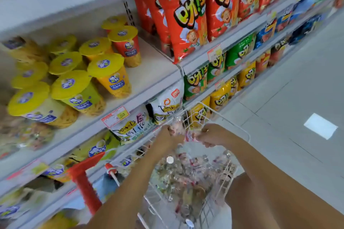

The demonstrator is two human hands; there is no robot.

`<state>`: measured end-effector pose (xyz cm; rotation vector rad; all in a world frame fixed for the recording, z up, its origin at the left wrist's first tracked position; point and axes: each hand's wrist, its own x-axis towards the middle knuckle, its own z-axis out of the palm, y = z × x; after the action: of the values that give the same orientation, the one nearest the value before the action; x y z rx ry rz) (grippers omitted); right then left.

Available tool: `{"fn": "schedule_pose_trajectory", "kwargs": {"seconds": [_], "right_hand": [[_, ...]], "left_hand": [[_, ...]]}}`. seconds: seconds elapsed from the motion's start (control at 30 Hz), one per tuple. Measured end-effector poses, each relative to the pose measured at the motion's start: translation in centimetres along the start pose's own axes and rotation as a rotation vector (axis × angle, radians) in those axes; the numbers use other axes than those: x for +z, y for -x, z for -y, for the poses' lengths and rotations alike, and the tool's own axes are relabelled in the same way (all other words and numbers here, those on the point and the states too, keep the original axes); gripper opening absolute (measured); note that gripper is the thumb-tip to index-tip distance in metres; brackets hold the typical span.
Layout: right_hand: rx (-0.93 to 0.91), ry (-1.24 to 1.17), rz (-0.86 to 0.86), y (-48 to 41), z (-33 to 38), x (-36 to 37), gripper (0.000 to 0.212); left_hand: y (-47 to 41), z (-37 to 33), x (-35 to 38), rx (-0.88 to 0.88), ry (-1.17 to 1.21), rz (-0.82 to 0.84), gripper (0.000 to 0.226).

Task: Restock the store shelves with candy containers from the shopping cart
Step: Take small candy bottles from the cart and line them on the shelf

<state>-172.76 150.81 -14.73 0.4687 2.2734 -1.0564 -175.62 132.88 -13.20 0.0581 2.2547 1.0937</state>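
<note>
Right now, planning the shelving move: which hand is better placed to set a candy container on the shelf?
Left. The left hand grips a candy container and is nearer the shelves; the right hand sits on the aisle side above the cart.

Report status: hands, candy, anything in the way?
Left hand gripping a candy container above the cart. Right hand gripping a second container, blurred. Path to the shelf looks open.

Price tag (115, 116) on shelf (149, 72) edge: "5.50". White bags (133, 128) below: approx. "Power's Easy Life", 1st letter unclear. Red bags (186, 24): big Chinese chars w/ "!". Other tags too blurred.
</note>
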Motion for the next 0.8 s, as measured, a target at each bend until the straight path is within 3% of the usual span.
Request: {"fn": "schedule_pose_trajectory", "kwargs": {"seconds": [0.13, 0.23, 0.27, 0.43, 0.53, 0.67, 0.8], "right_hand": [[-0.207, -0.181, -0.017, 6.1, 6.1, -1.2, 0.036], [-0.354, -0.186, -0.021, 11.4, 11.5, -1.4, 0.036], [-0.414, -0.186, -0.017, 13.0, 13.3, -1.4, 0.040], [-0.684, -0.257, 0.020, 22.3, 22.4, -0.8, 0.019], [-0.869, -0.306, 0.010, 27.1, 27.4, 0.0, 0.012], [-1.099, -0.390, -0.020, 30.6, 34.2, 1.3, 0.020], [-1.180, -0.329, -0.281, 30.5, 41.4, 2.5, 0.030]], "left_hand": [[7.2, -0.6, -6.2, 0.061, 0.211, -0.211, 0.047], [12.4, -0.4, -11.1, 0.077, 0.368, -0.415, 0.086], [14.2, -0.4, -12.7, 0.121, 0.388, -0.475, 0.091], [24.7, -0.8, -19.7, 0.360, 0.361, -0.662, 0.073], [30.1, -0.5, -23.9, 0.489, 0.329, -0.824, 0.045], [34.7, 0.0, -30.6, 0.595, 0.318, -1.010, 0.022], [36.4, -0.2, -36.6, 0.664, 0.323, -1.066, 0.014]]}}
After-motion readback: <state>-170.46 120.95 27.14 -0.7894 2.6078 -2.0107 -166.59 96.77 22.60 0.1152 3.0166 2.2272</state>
